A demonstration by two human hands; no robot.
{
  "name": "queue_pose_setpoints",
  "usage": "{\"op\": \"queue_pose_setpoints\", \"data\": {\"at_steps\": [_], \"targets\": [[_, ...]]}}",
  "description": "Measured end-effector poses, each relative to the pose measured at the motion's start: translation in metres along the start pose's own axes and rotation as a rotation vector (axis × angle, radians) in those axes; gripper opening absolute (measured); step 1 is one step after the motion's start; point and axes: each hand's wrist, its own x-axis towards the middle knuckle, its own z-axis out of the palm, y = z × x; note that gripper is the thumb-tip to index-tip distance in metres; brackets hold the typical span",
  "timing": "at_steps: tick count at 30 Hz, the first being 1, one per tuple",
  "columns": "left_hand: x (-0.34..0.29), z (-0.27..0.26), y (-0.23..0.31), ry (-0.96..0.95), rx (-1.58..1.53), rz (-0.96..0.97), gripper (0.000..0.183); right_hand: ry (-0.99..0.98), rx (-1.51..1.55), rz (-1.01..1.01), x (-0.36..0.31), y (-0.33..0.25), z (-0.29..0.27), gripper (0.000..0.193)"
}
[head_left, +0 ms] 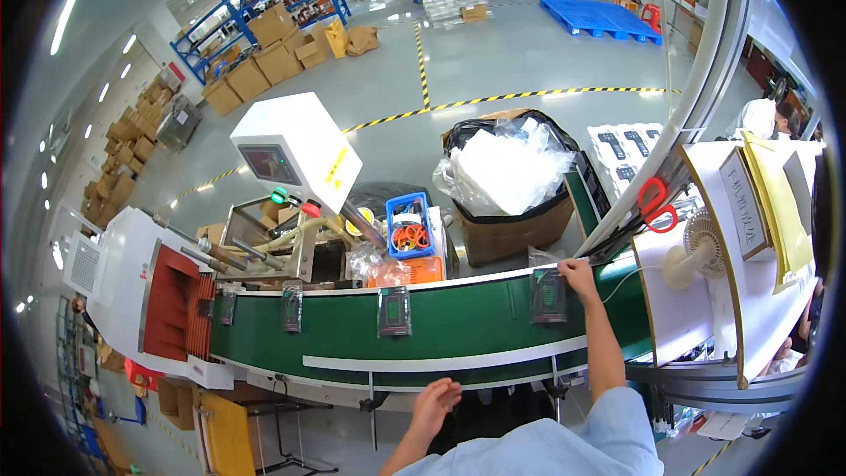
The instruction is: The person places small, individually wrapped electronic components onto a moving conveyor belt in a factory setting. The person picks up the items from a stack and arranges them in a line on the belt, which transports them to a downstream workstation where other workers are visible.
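Note:
A green conveyor belt [467, 316] curves across in front of me. On its right part lies a dark flat box in a clear plastic bag [548, 298]. The fingers of my right hand [578, 280] are closed on the upper right edge of that bag. My left hand [435, 402] hangs near the belt's front edge, empty, with loosely bent fingers. Farther left on the belt lie more bagged dark boxes: one near the middle [394, 311], another [292, 309] beyond it, and a last one [228, 308] by the red-fronted machine [172, 304].
A white control box [295, 154] stands behind the belt. Beside it are a blue bin [408, 225] of tools and an orange tray [414, 271]. A carton of plastic bags [511, 234] stands farther right. Red scissors [656, 205] hang near a small fan [701, 247]. A white rail [441, 360] edges the belt.

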Motion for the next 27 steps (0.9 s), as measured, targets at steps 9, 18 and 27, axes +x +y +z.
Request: {"op": "queue_pose_setpoints", "data": {"at_steps": [9, 18, 27], "targets": [[-0.026, -0.042, -0.039, 0.13, -0.478, -0.279, 0.011, 0.215, -0.27, 0.019, -0.002, 0.011, 0.092, 0.025], [-0.036, -0.076, -0.039, 0.121, -0.481, -0.209, 0.011, 0.275, -0.226, 0.03, -0.02, 0.014, 0.066, 0.031], [-0.05, 0.054, -0.061, -0.533, 0.299, -0.403, 0.028, 0.05, 0.559, 0.304, -0.282, 0.023, -0.018, 0.02]]}}
